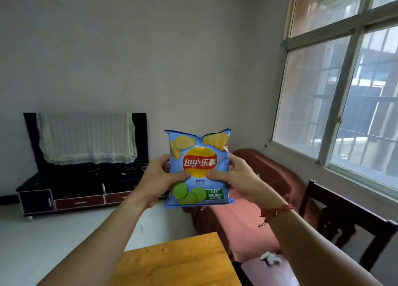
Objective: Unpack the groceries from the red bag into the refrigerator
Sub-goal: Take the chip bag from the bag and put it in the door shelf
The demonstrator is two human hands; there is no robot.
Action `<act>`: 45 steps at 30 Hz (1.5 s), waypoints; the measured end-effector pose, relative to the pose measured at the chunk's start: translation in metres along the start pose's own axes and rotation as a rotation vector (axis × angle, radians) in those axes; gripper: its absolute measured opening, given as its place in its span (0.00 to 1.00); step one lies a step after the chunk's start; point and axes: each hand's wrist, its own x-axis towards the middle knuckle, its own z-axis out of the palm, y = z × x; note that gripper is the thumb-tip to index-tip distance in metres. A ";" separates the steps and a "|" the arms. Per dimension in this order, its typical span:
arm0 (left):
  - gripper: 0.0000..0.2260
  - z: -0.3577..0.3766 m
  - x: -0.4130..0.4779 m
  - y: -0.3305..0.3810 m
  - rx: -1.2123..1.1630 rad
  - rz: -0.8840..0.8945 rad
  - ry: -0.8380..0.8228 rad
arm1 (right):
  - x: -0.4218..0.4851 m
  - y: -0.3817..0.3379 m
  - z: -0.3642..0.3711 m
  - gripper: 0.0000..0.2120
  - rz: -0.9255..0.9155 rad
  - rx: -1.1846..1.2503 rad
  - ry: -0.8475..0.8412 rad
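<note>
Both hands gripping blue Lay's chip bag (199, 167) upright at arm's length: left hand (159, 178) and right hand (234, 178) pinching its sides, thumbs pressing front; bag hanging above wooden table (172, 264) edge

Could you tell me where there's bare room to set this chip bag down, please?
The wooden table corner beneath the bag shows bare. The red-covered seat is free up to the white scrap. The top of the TV stand is crowded.

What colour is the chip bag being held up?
Light blue, with a red-and-yellow logo and green slices; the chip bag shows in the head view.
</note>
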 end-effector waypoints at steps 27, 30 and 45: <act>0.19 -0.136 -0.099 0.031 0.127 0.071 0.380 | 0.040 -0.003 0.159 0.20 -0.023 0.071 -0.331; 0.18 -0.175 -0.133 0.040 0.165 0.072 0.476 | 0.037 -0.009 0.212 0.19 -0.021 0.102 -0.405; 0.21 -0.297 -0.333 0.096 0.321 0.047 1.006 | -0.006 -0.043 0.463 0.22 -0.079 0.207 -0.942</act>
